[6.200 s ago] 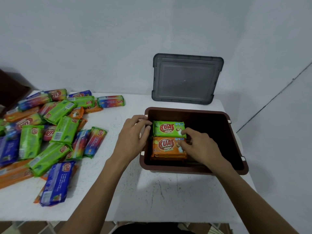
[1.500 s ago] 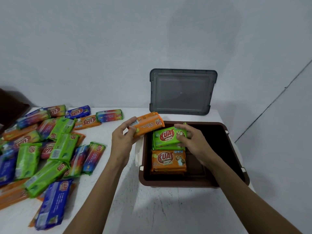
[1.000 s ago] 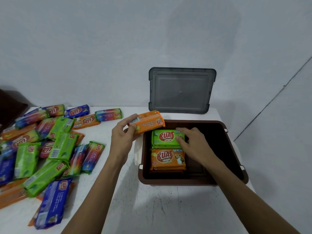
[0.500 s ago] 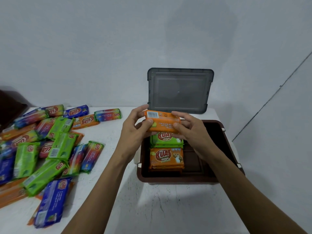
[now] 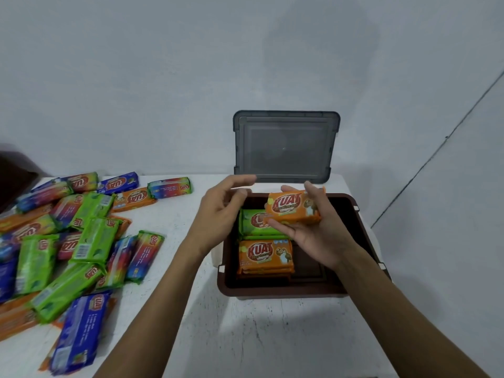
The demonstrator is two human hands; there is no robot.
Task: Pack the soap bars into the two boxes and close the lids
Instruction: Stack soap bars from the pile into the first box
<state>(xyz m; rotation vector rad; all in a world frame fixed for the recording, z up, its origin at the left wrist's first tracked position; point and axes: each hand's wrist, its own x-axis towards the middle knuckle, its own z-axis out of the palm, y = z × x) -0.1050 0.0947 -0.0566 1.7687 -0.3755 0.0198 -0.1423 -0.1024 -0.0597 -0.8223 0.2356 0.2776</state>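
Observation:
A brown box (image 5: 362,241) stands open on the white table (image 5: 245,331). Inside at its left lie a green soap bar (image 5: 249,223) and, nearer me, an orange soap bar (image 5: 266,255) on a stack. My right hand (image 5: 319,236) holds another orange soap bar (image 5: 293,208), label up, above the box's middle. My left hand (image 5: 221,214) hovers just left of it over the box's left rim, fingers relaxed and holding nothing.
The grey lid (image 5: 285,145) leans upright against the wall behind the box. A heap of green, blue, orange and rainbow soap bars (image 5: 81,241) covers the table's left side. A dark object (image 5: 13,173) sits at the far left edge.
Both hands held the orange bar half a second ago; my left hand has let go and the right hand has turned the bar label up and shifted it right over the box.

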